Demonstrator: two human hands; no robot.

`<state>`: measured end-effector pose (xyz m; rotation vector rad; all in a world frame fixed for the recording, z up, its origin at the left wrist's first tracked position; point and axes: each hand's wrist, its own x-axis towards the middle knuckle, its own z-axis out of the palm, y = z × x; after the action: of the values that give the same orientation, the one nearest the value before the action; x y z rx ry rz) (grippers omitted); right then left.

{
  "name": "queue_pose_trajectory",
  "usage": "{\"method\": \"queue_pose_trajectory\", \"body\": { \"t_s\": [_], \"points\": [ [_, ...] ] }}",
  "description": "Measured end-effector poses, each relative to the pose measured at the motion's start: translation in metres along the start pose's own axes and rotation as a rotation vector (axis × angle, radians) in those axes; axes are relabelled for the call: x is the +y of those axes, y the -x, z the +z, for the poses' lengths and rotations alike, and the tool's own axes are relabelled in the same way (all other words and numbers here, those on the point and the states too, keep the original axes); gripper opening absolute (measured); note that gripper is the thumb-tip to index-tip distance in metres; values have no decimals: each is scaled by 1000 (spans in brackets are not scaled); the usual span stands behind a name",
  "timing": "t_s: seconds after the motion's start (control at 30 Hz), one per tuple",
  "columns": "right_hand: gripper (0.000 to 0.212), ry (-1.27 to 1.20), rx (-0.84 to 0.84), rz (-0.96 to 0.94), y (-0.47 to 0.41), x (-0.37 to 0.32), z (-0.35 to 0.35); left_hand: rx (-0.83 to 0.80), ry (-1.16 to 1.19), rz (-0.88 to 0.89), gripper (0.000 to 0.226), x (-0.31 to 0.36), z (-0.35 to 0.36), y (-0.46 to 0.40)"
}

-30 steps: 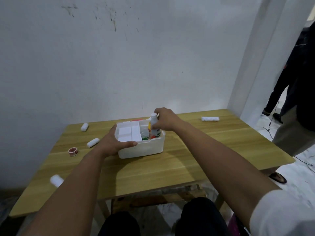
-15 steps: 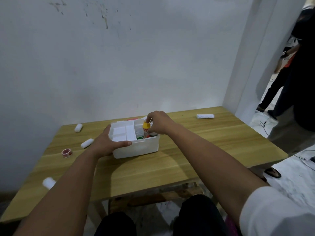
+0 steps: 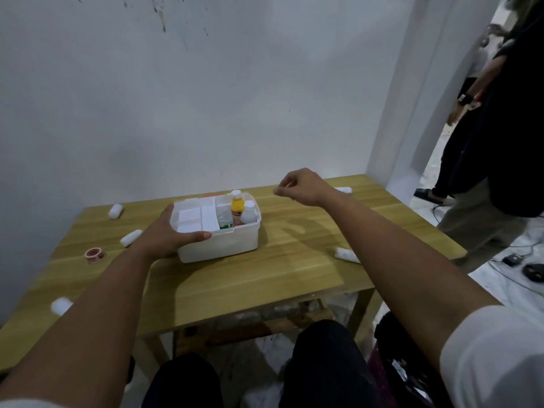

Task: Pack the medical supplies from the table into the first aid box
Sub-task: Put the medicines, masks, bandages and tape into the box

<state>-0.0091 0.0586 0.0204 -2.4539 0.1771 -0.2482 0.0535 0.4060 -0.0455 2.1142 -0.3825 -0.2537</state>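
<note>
The white first aid box [image 3: 223, 245] stands in the middle of the wooden table [image 3: 265, 278]. My left hand [image 3: 167, 231] grips its left end, thumb along the front rim. Inside its right compartment stand a yellow bottle [image 3: 237, 206] and a white bottle [image 3: 248, 212]. My right hand [image 3: 297, 187] hovers right of the box, fingers loosely curled, holding nothing. White bandage rolls lie around: far left [image 3: 115, 211], left [image 3: 131, 237], front left [image 3: 61, 305], right [image 3: 346, 255] and back right [image 3: 344, 189]. A red tape roll [image 3: 94, 255] sits at the left.
A white wall runs behind the table, with a pillar at the back right. People stand on the right by the table's corner [image 3: 485, 172]. Cables and small devices [image 3: 518, 263] lie on the floor there. My knees are below the front edge.
My right hand let go of the bottle in the box and lifted away to the right. The left hand kept its grip on the box. The camera view shifted.
</note>
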Motion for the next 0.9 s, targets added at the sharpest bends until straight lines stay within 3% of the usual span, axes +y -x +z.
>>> {"method": "queue_pose_trajectory", "body": {
  "t_s": [0.17, 0.33, 0.43, 0.57, 0.7, 0.83, 0.9],
  "points": [
    [32, 195, -179, 191, 21, 42, -25, 18, 4, -6, 105, 1, 4, 0],
    [65, 547, -502, 446, 50, 71, -38, 14, 23, -12, 94, 4, 5, 1],
    [69, 716, -620, 542, 61, 95, -32, 19, 12, -21, 99, 7, 8, 2],
    [65, 761, -511, 500, 53, 109, -31, 13, -7, 8, 113, 12, 9, 2],
    [45, 774, -359, 401, 30, 103, -47, -30, -5, 26, 99, 21, 14, 0],
    [44, 664, -208, 306, -3, 109, -56, -41, 0, 69, 78, 26, 19, -8],
    [48, 656, -203, 281, -21, 116, -52, -49, -11, 83, 78, 21, 20, -15]
  ]
}}
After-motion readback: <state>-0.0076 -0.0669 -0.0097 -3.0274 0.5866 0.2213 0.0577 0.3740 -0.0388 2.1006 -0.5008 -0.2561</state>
